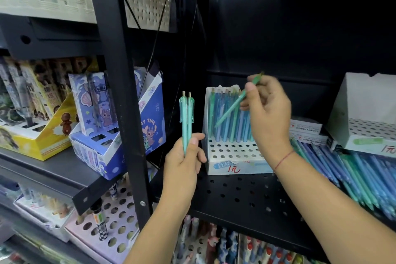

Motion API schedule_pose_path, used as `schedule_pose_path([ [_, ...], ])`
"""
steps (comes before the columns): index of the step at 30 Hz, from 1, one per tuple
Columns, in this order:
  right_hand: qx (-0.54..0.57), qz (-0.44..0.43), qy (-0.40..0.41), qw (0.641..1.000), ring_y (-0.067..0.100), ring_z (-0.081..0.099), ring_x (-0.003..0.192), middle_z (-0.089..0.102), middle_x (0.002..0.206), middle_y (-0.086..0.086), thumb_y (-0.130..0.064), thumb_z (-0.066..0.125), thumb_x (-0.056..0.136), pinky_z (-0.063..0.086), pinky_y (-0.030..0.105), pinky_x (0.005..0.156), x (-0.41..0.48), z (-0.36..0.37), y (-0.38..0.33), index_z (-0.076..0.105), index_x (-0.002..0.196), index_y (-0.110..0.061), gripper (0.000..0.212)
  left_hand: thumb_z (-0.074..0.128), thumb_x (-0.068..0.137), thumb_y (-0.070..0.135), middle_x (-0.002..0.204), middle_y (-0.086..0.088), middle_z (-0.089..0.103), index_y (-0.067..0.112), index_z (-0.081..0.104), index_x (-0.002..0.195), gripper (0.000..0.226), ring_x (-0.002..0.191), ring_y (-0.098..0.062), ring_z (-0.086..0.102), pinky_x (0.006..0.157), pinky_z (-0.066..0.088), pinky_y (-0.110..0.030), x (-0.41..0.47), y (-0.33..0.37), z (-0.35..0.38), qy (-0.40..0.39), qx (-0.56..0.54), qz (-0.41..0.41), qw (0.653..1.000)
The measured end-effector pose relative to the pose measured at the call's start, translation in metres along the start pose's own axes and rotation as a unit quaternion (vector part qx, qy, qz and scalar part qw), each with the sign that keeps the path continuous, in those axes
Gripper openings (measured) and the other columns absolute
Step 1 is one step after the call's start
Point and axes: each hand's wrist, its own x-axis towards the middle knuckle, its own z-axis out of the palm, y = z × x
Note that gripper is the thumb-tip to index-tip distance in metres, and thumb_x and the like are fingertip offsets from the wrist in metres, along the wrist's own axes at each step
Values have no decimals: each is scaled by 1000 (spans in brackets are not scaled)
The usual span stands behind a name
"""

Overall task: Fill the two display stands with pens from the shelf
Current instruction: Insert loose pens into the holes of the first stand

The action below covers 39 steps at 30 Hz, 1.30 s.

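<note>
1. The left hand is curled round the lower ends of two teal plastic click pens, held upright side by side with the clickers on top.
2. The right hand pinches a single green plastic pen between thumb and fingers. The pen is tilted, with its lower tip aimed down and towards the left hand. This hand is blurred, so the finer finger placement is hard to read.
3. Beneath the right hand, just beside the left one, stands a white cardboard display stand with a hole-punched top. Blue and teal pens fill its back rows, while the front rows of holes are bare. I judge it about half filled.
4. Well beyond the right wrist sits a second white cardboard stand. No pens show in the holes that are visible, so it looks unstarted.
5. Under the right forearm, a loose heap of blue and green pens lies on the black perforated metal shelf, so plenty of stock remains.
6. What appears left to do is the front rows of the near stand, then the whole far stand.
</note>
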Motion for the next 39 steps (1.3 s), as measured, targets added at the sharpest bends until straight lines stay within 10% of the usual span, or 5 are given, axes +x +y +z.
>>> schedule_pose_path([
  [5, -102, -18, -102, 989, 21, 65, 71, 64, 76, 2, -24, 53, 96, 55, 47, 67, -11, 14, 15, 53, 114, -22, 18, 41, 101, 29, 63, 3, 49, 27, 65, 104, 24, 50, -3, 37, 51, 35, -14, 0, 0, 1, 0, -5, -4, 1000],
  [22, -198, -57, -166, 964, 3, 44, 68, 45, 76, -14, -25, 54, 96, 41, 18, 67, -10, 18, 24, 51, 135, -27, 39, 38, 101, 32, 61, 5, 40, 19, 56, 93, 23, 48, -7, 28, 46, 27, -18, 3, -4, 1, -34, 26, -10, 999],
  [31, 70, 123, -249, 958, 11, 63, 64, 66, 79, 5, -14, 61, 92, 52, 23, 57, -17, 20, -5, 56, 123, -17, 32, 39, 101, 29, 62, 2, 40, 17, 63, 95, 28, 47, -5, 31, 46, 29, -15, 3, -2, 2, -75, 36, -6, 997],
  [39, 100, 91, -74, 988, 13, 64, 68, 66, 76, 5, -5, 59, 91, 56, 23, 62, 8, 0, -9, 55, 114, -13, 24, 36, 102, 27, 62, 8, 49, 16, 61, 99, 27, 53, -7, 37, 49, 35, -15, 2, -1, 1, -46, 17, -11, 999],
])
